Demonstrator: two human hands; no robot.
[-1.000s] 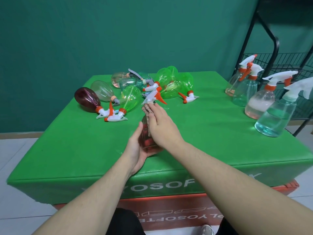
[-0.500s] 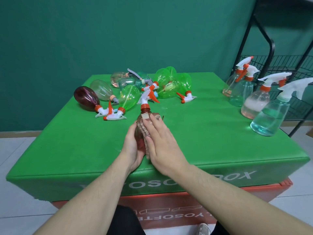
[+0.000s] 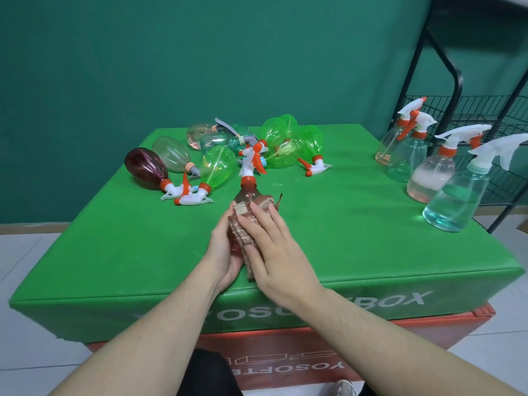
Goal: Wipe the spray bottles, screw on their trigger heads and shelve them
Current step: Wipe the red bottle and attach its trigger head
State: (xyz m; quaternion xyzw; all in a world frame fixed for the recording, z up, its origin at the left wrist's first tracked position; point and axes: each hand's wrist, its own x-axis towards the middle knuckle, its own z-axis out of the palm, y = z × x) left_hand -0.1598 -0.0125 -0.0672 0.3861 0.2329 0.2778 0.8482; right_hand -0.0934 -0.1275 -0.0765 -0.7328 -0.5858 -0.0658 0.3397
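Bottle [image 3: 246,200] first — a reddish one with an orange collar, lying near the front middle of the green table [image 3: 357,238], neck pointing away from us. Our left hand [image 3: 221,247] cups it from the side, fingers curled around its body. Our right hand [image 3: 274,252] presses a brownish cloth [image 3: 245,235] flat against it with straight fingers. Behind lies a heap of bottles [image 3: 228,158] — green, clear, dark red. Four upright bottles [image 3: 428,167] stand at the right, beside a black wire rack [image 3: 471,110].
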